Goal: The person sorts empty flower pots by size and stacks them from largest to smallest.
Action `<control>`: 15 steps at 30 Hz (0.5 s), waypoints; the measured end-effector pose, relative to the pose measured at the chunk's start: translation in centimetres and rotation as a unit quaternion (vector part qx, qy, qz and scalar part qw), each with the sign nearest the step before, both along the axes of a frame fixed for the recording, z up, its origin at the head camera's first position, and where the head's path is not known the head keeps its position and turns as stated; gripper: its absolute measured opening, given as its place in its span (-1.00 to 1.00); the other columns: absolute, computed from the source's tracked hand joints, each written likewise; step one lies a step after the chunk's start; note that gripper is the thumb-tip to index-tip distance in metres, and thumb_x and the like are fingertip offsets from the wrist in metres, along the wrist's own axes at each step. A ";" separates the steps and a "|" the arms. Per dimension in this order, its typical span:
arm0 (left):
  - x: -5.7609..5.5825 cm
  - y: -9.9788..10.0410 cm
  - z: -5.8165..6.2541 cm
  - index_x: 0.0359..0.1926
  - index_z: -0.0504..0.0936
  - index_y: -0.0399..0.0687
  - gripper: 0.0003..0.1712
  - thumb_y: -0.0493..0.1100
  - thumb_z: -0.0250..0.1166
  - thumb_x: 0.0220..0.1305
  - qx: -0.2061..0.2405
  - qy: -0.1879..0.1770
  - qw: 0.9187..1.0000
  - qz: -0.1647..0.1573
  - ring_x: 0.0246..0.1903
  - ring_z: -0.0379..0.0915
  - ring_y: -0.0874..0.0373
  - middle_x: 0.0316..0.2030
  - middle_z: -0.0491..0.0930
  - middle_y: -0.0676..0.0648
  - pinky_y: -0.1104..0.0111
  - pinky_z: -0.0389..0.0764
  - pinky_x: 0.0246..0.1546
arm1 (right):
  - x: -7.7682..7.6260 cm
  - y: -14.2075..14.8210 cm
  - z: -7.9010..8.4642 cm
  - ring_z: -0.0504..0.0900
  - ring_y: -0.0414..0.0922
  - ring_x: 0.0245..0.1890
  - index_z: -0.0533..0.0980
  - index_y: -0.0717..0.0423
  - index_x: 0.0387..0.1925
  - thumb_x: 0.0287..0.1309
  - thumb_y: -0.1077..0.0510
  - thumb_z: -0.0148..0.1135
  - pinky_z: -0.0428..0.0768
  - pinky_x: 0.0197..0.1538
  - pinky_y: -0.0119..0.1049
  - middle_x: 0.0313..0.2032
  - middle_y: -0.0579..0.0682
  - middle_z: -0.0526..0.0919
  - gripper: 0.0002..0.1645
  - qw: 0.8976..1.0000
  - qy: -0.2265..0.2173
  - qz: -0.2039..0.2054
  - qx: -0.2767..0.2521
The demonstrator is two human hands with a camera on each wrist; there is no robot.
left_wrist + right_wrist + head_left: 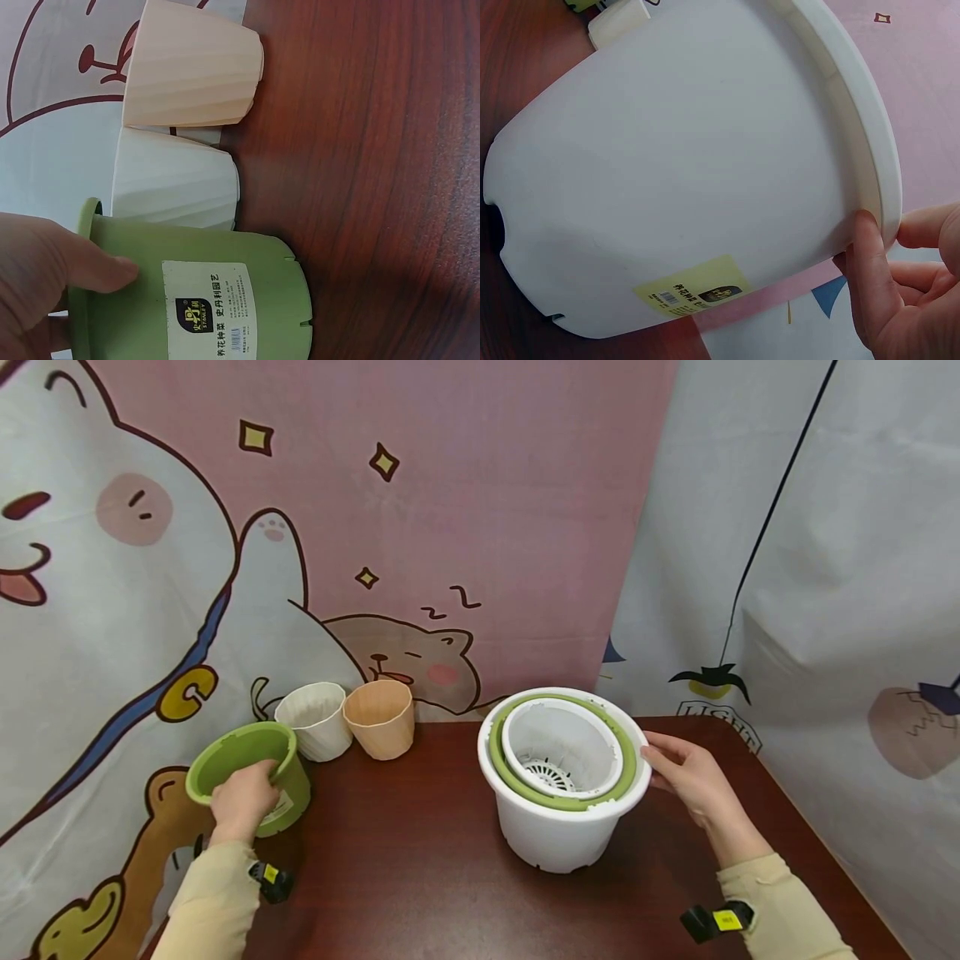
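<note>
"Both busy, are they?"

"Yes. The left hand grips a green pot by its rim, one digit pressed flat to the outer wall, near a pale label."

"Is that pot resting on the bench?"

"I cannot tell; its base is hard to judge from here."

"And the right hand?"

"Pinching the rim of a large white pot, which is upright, just to the left of that hand. An inner green pot is nested in it, and inside that a smaller white pot with a slotted base."

"What lies beyond the left hand?"

"A ribbed white pot, just past it and a little to its right. Next to that, farther to the right, is a peach pot. Both stand upright, well to the left of the right hand."

"And behind?"

"A printed cloth with cartoon animals, beyond both hands."
</note>
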State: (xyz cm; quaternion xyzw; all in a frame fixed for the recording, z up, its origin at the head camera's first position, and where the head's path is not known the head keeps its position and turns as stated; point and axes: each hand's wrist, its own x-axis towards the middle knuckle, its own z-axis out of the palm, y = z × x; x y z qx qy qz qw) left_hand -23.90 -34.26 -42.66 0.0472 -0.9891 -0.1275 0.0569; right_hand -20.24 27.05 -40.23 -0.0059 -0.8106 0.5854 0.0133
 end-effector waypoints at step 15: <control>0.2 -0.2 -0.3 0.02 0.64 -0.19 -0.57 -0.40 0.24 0.07 0.012 0.004 1.000 0.018 -0.28 0.56 -0.27 -0.16 0.64 -0.35 -0.08 0.49 -0.51 | 0.0 0.0 0.0 0.64 -0.34 -0.22 0.25 0.43 0.37 0.43 0.03 0.13 0.66 -0.15 -0.37 0.23 0.43 0.41 -0.30 1.000 0.000 -0.004 0.003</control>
